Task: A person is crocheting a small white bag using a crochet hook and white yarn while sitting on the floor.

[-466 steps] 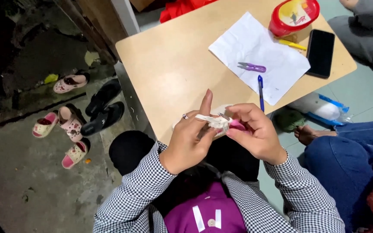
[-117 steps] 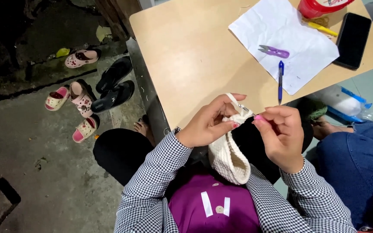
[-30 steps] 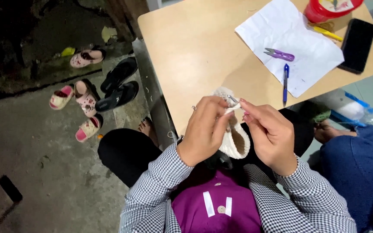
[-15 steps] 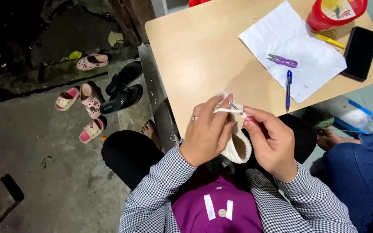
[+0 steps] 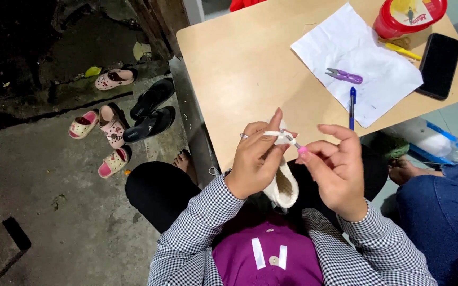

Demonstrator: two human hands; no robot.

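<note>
Both hands with cream crochet piece just off table edge

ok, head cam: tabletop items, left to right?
Sheet of white paper → purple thread snips lying on it → blue pen at the paper's near edge → yellow pen → red tub with yellow lid → black phone at the right edge of the table.

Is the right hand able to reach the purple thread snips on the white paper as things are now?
Probably yes. The right hand holds a crochet hook just below the table edge, and the purple thread snips lie on the white paper straight ahead, with only a blue pen beside the path. It would need to free its fingers first.
</note>
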